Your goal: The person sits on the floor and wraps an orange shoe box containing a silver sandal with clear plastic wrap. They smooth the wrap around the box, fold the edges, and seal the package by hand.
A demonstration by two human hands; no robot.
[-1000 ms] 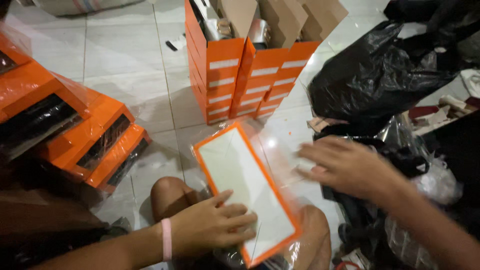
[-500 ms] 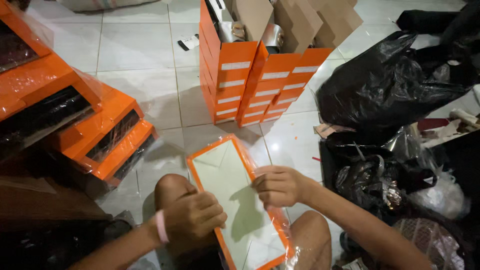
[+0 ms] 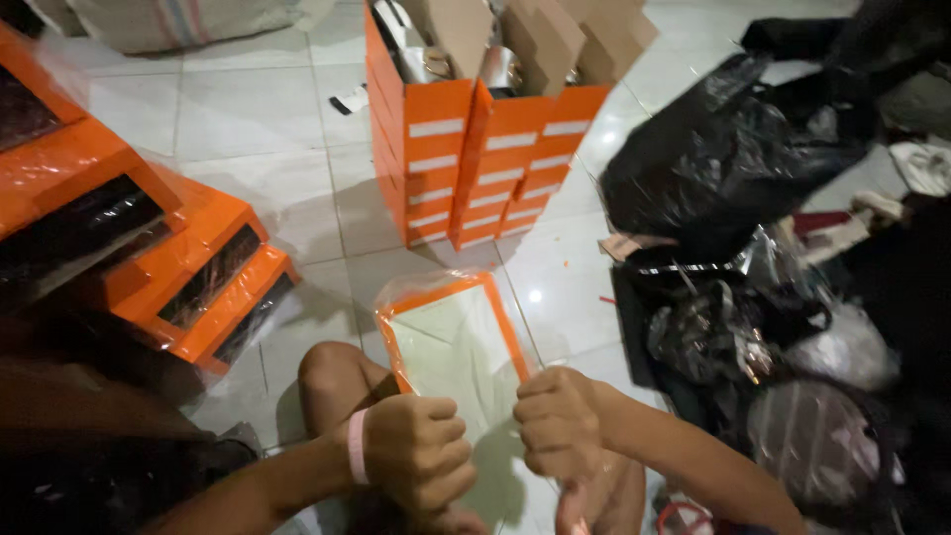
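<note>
Head view has you looking down at a flat orange-rimmed box lid (image 3: 458, 342) with a pale whitish panel in the middle, wrapped in clear crinkly plastic. It lies across your knees, above the tiled floor (image 3: 267, 119). Your left hand (image 3: 421, 458) and right hand (image 3: 560, 421) are both fisted tight on its near edge, gripping the plastic. Stacked orange boxes (image 3: 475, 149) stand further out, black bags (image 3: 733, 159) to the right.
</note>
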